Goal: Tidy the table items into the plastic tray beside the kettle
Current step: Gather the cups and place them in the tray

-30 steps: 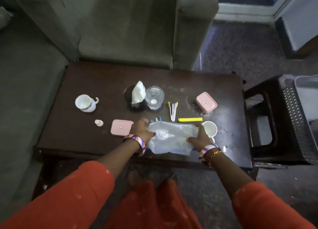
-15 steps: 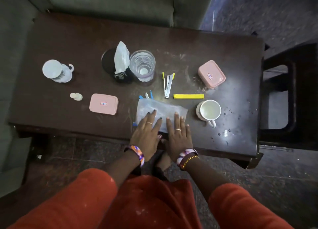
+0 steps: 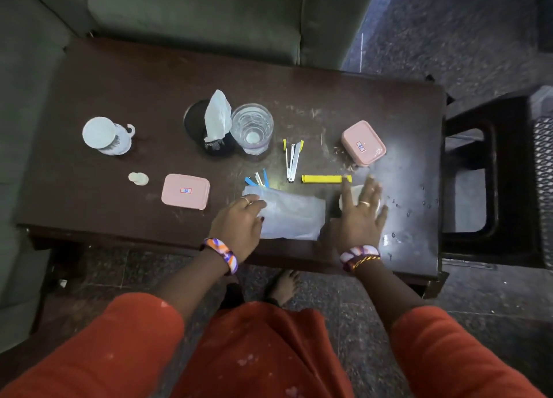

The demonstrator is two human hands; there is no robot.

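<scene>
Left hand: your left hand (image 3: 239, 221) lies flat with fingers loosely spread on the left end of the clear plastic bag (image 3: 291, 215), gripping nothing
Right hand: your right hand (image 3: 360, 215) is spread over the white cup (image 3: 348, 197), fingers apart; you cannot tell from here whether it has closed on it
Plastic bag: flattened on the worktop (image 3: 119, 77) near your edge, between your two hands
Clips: blue clips (image 3: 257, 180) poke out just beyond the bag's far edge; a yellow-tipped clip (image 3: 292, 161) lies open beyond them, and a yellow bar clip (image 3: 324, 178) lies just beyond your right fingertips
Pink boxes: one pink box (image 3: 185, 191) left of your left hand, another pink lidded box (image 3: 363, 146) beyond your right hand
Far items: glass (image 3: 252, 128) touching the black holder (image 3: 194, 122) with its tissue; small white jug (image 3: 107, 135) at the left, with a small white lid (image 3: 138, 178) near it
Tray: a perforated edge (image 3: 543, 173) shows at the far right, off the worktop
</scene>
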